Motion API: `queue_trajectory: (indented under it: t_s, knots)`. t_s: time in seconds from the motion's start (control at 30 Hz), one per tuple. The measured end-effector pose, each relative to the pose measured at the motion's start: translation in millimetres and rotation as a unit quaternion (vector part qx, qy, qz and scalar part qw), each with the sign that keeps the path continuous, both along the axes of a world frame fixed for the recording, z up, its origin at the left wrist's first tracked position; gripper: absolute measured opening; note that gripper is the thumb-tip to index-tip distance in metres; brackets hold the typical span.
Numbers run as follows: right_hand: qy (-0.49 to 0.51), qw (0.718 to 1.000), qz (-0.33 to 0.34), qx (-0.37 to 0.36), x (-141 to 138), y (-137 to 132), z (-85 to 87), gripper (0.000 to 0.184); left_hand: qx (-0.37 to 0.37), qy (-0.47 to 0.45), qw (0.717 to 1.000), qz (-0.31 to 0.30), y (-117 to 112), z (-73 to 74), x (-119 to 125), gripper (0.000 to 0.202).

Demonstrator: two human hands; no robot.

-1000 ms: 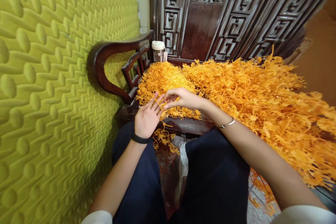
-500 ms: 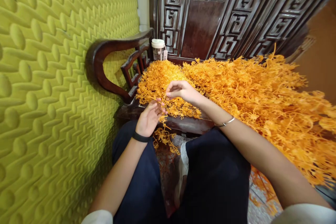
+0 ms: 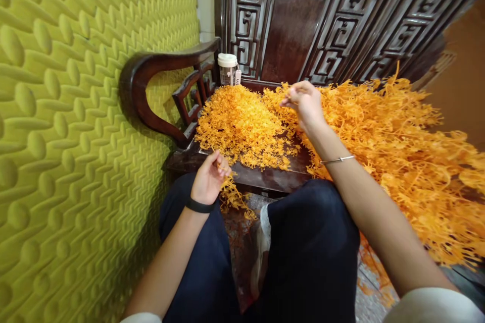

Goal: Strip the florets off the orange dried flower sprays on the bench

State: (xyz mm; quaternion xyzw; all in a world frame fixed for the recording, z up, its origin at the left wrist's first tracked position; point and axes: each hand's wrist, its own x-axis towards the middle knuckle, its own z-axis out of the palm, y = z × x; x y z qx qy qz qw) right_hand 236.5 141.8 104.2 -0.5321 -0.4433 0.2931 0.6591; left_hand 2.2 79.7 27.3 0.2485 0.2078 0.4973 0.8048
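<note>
My left hand (image 3: 208,181), with a dark band at the wrist, is closed in front of the bench's front edge. An orange plastic sprig (image 3: 235,197) with thin branching strands hangs below its fingers. My right hand (image 3: 310,108) is raised over the back of the bench with fingers pinched together; whatever is between the fingertips is too small to make out. Under and left of it lies a loose pile of small orange plastic pieces (image 3: 242,126). Close on its right is a bigger heap of long orange plastic sprigs (image 3: 394,146).
A dark carved wooden bench (image 3: 265,176) carries both piles, its curved armrest (image 3: 132,86) at the left. A lidded cup (image 3: 228,71) stands in the back corner. Yellow textured wall (image 3: 76,111) borders the left side. Orange bits lie on the floor (image 3: 373,287).
My right hand has moved away from the left, up and to the right, over the piles. My left hand has drawn slightly back and its fingers have curled closed.
</note>
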Motion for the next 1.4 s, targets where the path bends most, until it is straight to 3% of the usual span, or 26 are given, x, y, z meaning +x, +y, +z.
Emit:
queue_trajectory:
  t_s: [0.07, 0.13, 0.3, 0.47, 0.57, 0.67, 0.77, 0.87, 1.03, 1.2, 1.4]
  knots:
    - [-0.010, 0.999, -0.047, 0.020, 21, 1, -0.7, 0.016, -0.011, 0.007, 1.000, 0.009, 0, 2.0, -2, 0.029]
    - [-0.039, 0.998, -0.049, 0.030, 26, 1, -5.3, 0.015, -0.016, 0.017, 1.000, 0.012, 0, 4.1, -1, 0.028]
    - [-0.191, 0.981, 0.029, 0.035, 2, 7, -21.8, 0.008, -0.012, 0.033, 0.999, -0.001, 1, 4.1, 1, 0.028]
    - [-0.291, 0.951, 0.108, -0.002, -10, 6, -29.6, 0.048, -0.007, 0.020, 1.000, 0.009, 0, 2.2, 0, 0.024]
    - [-0.313, 0.934, 0.169, -0.028, -15, -2, -27.5, 0.036, 0.000, 0.016, 1.000, 0.015, 0, 2.9, 0, 0.020]
    - [-0.298, 0.910, 0.281, -0.064, -25, -13, -20.3, 0.016, 0.009, 0.017, 0.999, 0.029, -1, 4.2, 0, 0.018]
    - [-0.273, 0.881, 0.377, -0.085, -34, -23, -11.4, 0.024, 0.027, 0.011, 0.999, 0.038, -3, 5.0, 0, 0.019]
    - [-0.304, 0.845, 0.429, -0.096, -41, -32, -5.2, 0.035, 0.051, 0.003, 0.998, 0.030, -4, 4.9, 0, 0.028]
    - [-0.374, 0.795, 0.464, -0.109, -46, -37, -6.6, 0.042, 0.095, 0.015, 0.995, 0.001, -6, 4.4, -1, 0.039]
    - [-0.418, 0.728, 0.520, -0.156, -58, -41, -14.4, 0.043, 0.111, 0.031, 0.993, -0.007, -6, 2.9, -1, 0.040]
    - [-0.433, 0.716, 0.528, -0.142, -63, -41, -15.3, 0.031, 0.138, 0.075, 0.987, -0.024, -2, -1.1, 0, 0.037]
